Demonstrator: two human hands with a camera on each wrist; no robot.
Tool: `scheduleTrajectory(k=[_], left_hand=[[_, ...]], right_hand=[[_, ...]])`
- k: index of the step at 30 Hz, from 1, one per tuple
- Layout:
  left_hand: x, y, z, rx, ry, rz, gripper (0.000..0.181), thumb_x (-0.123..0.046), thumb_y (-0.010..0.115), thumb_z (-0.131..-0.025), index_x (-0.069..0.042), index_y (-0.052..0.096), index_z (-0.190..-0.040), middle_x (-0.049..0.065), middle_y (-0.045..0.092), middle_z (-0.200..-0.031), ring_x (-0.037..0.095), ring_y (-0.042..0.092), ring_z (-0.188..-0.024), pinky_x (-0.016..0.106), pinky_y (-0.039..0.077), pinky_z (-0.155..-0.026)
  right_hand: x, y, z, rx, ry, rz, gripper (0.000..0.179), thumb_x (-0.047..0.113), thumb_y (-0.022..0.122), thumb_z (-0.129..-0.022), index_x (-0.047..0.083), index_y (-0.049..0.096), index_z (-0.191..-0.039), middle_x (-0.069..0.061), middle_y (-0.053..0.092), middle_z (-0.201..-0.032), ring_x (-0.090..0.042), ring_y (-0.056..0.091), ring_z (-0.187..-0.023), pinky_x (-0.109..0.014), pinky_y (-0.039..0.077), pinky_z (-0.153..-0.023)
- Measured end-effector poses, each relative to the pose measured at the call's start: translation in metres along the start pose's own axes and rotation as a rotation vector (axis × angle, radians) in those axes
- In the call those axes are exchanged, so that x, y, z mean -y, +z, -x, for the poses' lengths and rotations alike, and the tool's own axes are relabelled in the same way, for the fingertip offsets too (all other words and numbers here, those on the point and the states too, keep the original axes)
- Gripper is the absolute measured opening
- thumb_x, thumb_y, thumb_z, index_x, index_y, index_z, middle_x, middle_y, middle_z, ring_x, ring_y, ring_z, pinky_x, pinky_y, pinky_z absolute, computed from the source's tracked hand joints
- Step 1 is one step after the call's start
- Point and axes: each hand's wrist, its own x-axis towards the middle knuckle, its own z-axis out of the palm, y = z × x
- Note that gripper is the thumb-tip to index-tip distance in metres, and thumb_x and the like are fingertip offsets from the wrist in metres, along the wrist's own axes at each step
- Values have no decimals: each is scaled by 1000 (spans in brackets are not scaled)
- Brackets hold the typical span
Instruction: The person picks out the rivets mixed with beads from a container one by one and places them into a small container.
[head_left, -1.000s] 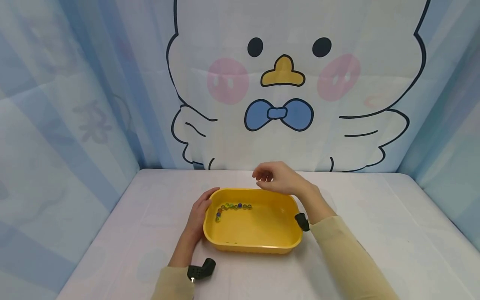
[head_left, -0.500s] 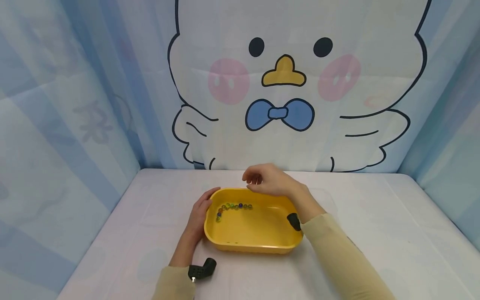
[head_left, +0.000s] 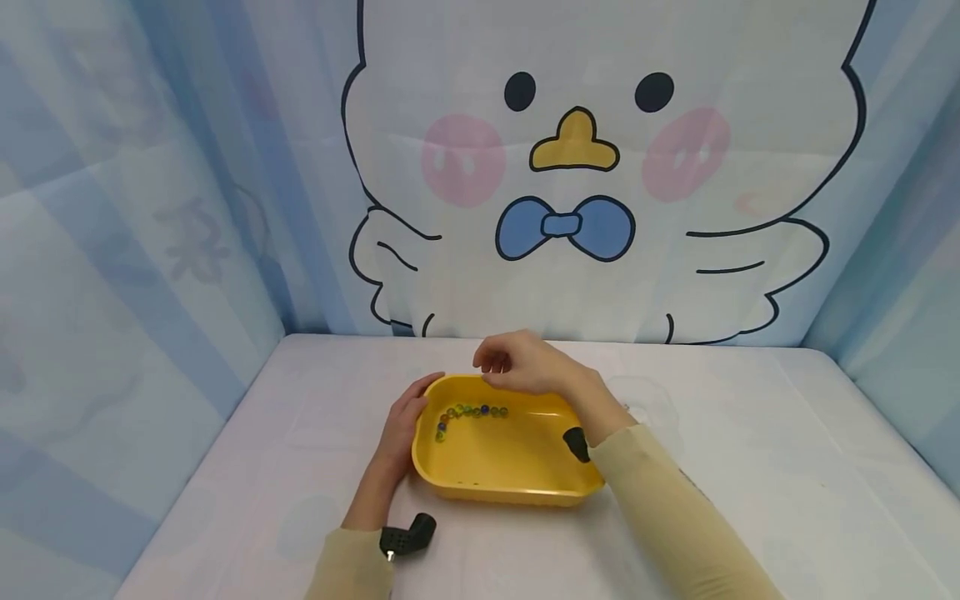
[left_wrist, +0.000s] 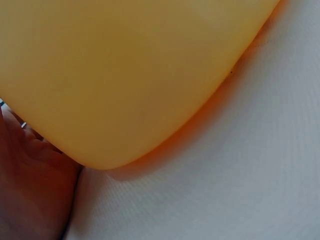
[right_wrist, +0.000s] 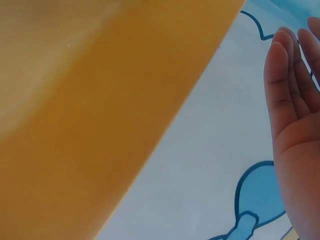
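A yellow plastic tray (head_left: pixel 510 462) stands on the white-covered table. Inside, a row of several glass marbles (head_left: pixel 477 412) runs along its back left, bending forward down the left side. My left hand (head_left: pixel 397 429) rests along the tray's outer left wall, fingers stretched toward the back corner. In the left wrist view, part of its palm shows beside the yellow wall. Over the back rim hovers my right hand (head_left: pixel 521 362), its fingers loosely bent. The right wrist view shows that hand's palm with nothing in it.
A hanging cloth (head_left: pixel 562 292) printed with a cartoon bird rises behind the table's back edge. Pale blue curtains (head_left: pixel 150 250) close off both sides. Dark wrist cameras (head_left: pixel 408 533) sit on both wrists; the right forearm crosses the tray's right end.
My right hand has moved left along the tray's back rim. My left hand stays at the tray's side, and the marbles keep their arrangement. The head view has shifted slightly.
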Motion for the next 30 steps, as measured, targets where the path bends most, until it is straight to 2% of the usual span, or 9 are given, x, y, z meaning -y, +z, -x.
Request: scheduleTrajectory(k=[6,23,30], left_hand=[[-1,0,-1,4,9,-8,47,-16,34,-103,-12,52,-147,6,48,-152,25,41,-139,45,27,-118],[0,-1,-1,14,2,-5,48,-16,34,-103,-10,50,-148,7,47,-152,25,42,-139,45,28,-117],[1,-1,-2,16,7,9,48,-15,34,-103,-9,50,-148,9,47,-152,26,41,-140,44,27,-118]], right_hand=[[1,5,-5,26,-16,-3,20,7,66,-93,2,70,-112,1,67,-95,-18,60,-86,-27,54,-81],[2,20,-10,103,-8,-24,19,6,67,-93,3,69,-112,2,65,-95,-18,59,-86,-25,55,-79],[-3,25,-13,137,5,-13,21,8,67,-93,4,69,-113,3,65,-94,-16,59,-83,-25,56,-72]])
